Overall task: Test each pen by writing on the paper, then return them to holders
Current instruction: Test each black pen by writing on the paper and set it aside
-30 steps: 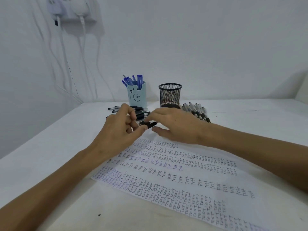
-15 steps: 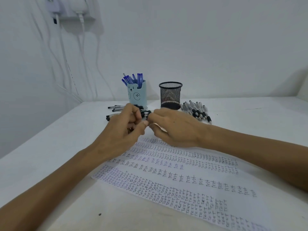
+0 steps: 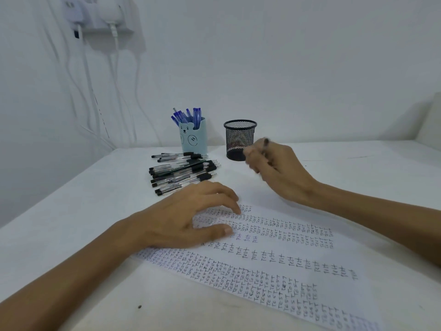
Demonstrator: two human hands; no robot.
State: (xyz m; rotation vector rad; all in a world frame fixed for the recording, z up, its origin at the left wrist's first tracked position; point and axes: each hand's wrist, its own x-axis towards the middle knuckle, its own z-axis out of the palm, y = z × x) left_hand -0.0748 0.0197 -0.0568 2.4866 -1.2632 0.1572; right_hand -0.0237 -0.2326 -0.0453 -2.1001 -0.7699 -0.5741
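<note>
A sheet of paper (image 3: 274, 266) covered in rows of handwritten "test" lies on the white table. My left hand (image 3: 188, 220) rests on the sheet's far left part, fingers spread and fingertips touching the paper. My right hand (image 3: 274, 170) is lifted above the table beside the black mesh holder (image 3: 239, 139); it grips a pen (image 3: 265, 145), blurred, whose end sticks up out of the fist. A pile of black pens (image 3: 183, 173) lies behind my left hand. The blue bear holder (image 3: 192, 139) holds several blue pens.
The white table (image 3: 71, 211) meets a white wall at the back. A power strip (image 3: 100, 13) with hanging cables is fixed to the wall at the upper left. A white object (image 3: 432, 123) stands at the far right edge.
Both hands were together at the pen pile, handling one pen. Now they are apart: the left hand has dropped onto the paper, and the right hand has swung right and up with the pen.
</note>
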